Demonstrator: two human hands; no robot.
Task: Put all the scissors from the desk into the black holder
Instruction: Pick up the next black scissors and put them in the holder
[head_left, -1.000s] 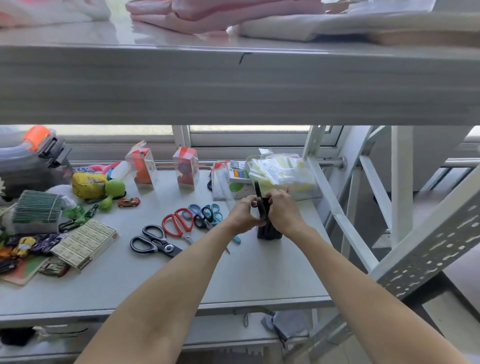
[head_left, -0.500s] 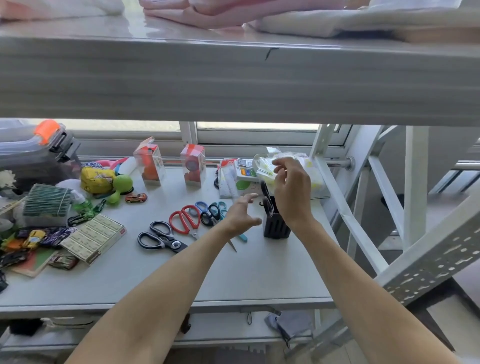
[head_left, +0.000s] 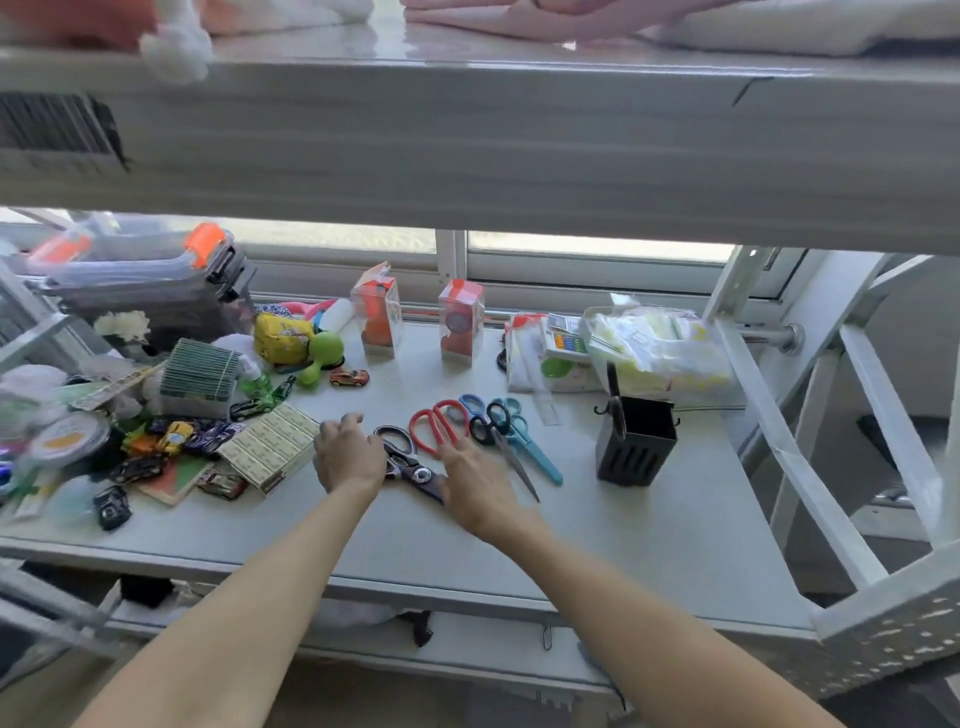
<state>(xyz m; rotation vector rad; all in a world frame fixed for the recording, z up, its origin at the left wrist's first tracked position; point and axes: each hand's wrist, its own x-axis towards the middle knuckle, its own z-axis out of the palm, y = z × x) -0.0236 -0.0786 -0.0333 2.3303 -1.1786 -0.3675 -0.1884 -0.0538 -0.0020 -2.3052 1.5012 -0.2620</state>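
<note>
Grey desk (head_left: 649, 545) tucked under a big shelf (head_left: 467, 156), window behind, and the left end plus the back edge are buried in toy cars, boxes and bags. The front right half is bare.

Black holder (head_left: 636, 441) stands near the right edge, towards the back, with one pair of scissors already poking out of it, handles up. The rest are fanned out mid-desk: black pair (head_left: 410, 462) nearest the front, red pair (head_left: 434, 423) behind it, then a dark-handled pair (head_left: 501, 441) and a teal pair (head_left: 530, 441) lying closest to the holder.

So this looks like the pick-up for the next pair. Left hand (head_left: 348, 457) is loosely curled at the black handles, right hand (head_left: 475, 483) is open and flat over the blade end. Neither is gripping anything yet as far as I can tell.

Next move probably needs a proper grab on the black pair, lift clear of the red handles touching it, then drop it blades-down in the holder.
</note>
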